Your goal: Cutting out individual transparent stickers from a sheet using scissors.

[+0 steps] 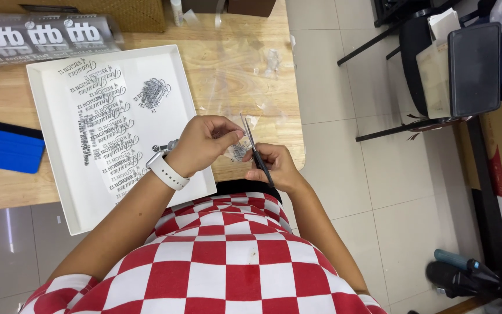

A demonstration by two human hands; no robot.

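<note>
A red-and-white checked shirt (pixel 216 261) fills the near part of the view, and just beyond it both hands meet at the near edge of the wooden worktop (pixel 245 70). The left hand (pixel 204 142), with a white watch (pixel 166 171) on its wrist, has its fingers (pixel 227 132) pinched shut on a small clear decal piece (pixel 239 151) with dark print. The right hand (pixel 274 166) is curled closed around dark tweezers (pixel 256 152), whose tips rise just past the decal and touch or nearly touch it; I cannot tell which.

The decal looks thin, light and floppy, likely to curl or stick to itself, so I would judge its bare margin the safest place to hold, away from the printing.

To the left of the hands sits a white tray (pixel 47 104) holding a printed transfer sheet (pixel 108 131) and one loose printed cut-out (pixel 155 93). Beyond the hands, scraps of clear film (pixel 239 87) lie on the wood. Left of the tray rests a blue squeegee (pixel 3 145), and behind the tray a roll of printed film (pixel 35 38).
</note>
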